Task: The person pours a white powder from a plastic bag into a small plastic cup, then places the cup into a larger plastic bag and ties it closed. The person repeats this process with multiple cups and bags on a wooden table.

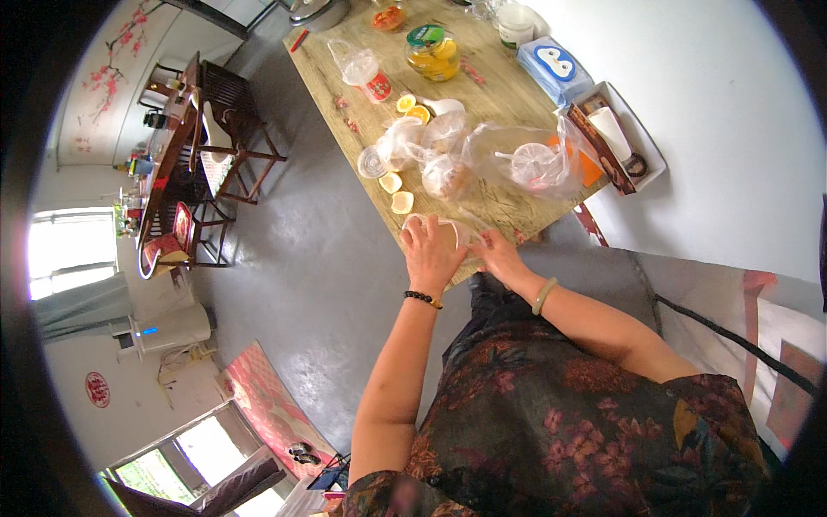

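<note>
My left hand (429, 252) spreads over a round whitish container (452, 234) at the near corner of the wooden table, its fingers and thumb on the rim. Beside it, my right hand (502, 255) pinches clear plastic film or bag (477, 226) at the container's right side. What lies inside the container cannot be made out. Just beyond my left hand are pieces of citrus peel (402, 203) and a clear round lid (371, 161). Knotted clear plastic bags (444, 176) with unclear contents sit past the container.
Farther along the table (504, 97) are cut orange halves (417, 114), a white spoon (446, 105), a red cup in a bag (376, 86) and a green-lidded jar of yellow fruit (433, 57). A tissue pack (554, 68) and an open box (649, 155) stand by the wall.
</note>
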{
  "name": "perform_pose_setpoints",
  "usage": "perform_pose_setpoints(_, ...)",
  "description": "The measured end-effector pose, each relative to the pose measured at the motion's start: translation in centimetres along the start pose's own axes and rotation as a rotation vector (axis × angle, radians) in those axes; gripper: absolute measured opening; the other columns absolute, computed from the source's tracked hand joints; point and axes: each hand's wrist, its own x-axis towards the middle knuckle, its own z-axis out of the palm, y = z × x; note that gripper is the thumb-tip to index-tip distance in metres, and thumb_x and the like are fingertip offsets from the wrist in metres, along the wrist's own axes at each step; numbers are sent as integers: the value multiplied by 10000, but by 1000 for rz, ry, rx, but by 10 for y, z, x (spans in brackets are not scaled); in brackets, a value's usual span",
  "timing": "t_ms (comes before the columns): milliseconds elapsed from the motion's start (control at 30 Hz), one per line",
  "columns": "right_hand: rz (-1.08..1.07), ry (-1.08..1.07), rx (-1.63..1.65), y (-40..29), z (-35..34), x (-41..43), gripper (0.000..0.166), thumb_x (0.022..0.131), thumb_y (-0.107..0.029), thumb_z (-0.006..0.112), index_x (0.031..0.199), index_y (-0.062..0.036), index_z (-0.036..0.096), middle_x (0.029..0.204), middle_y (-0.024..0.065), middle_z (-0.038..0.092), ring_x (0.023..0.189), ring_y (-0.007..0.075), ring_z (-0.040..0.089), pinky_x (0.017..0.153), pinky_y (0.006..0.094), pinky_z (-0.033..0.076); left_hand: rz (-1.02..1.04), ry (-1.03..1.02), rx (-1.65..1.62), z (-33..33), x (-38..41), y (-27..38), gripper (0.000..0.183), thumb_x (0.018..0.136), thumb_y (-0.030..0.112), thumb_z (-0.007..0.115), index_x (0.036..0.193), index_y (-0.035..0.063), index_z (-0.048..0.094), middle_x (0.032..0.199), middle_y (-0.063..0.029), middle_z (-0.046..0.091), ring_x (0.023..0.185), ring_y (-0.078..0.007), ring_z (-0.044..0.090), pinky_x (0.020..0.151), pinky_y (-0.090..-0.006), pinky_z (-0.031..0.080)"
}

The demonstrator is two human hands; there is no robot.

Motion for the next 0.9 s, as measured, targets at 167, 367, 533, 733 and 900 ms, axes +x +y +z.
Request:
perform_pose_setpoints(167,100,-21,372,3,8,5,439,840,-377,586,1048,0,501,860,71,549,729,150,542,589,295,495,-15,33,-89,6,3,1,577,631,253,721,1102,37,466,1161,-215,381,1109,-425,364,935,-462,360)
perform_pose_setpoints(367,-23,-97,211,17,8,12,398,859,-415,548,908,-23,508,807,34,526,698,122,513,602,267,467,165,75,-38,13,-4,-4,365,669,207,693,970,44,565,1288,-244,339,1174,-443,333,985,-463,329)
perform_pose_setpoints(533,-7,-121,311,17,9,13,384,866,-428,544,878,-45,518,806,14,521,700,112,499,627,256,441,110,118,-167,20,-11,-11,226,697,216,705,831,48,637,1326,-199,360,1202,-410,334,999,-449,326)
perform_pose_setpoints(733,55,-140,367,11,5,19,344,869,-406,554,897,-63,535,840,7,546,747,101,497,688,266,434,78,231,-291,9,-8,-6,195,747,203,685,867,58,636,1239,-174,457,1155,-369,400,957,-424,369)
perform_pose_setpoints(900,35,-118,291,2,0,9,280,879,-339,560,926,-66,523,830,6,525,780,97,500,656,270,445,-87,322,-388,-6,30,-72,156,771,168,655,871,55,617,950,-137,566,915,-301,530,787,-396,441)
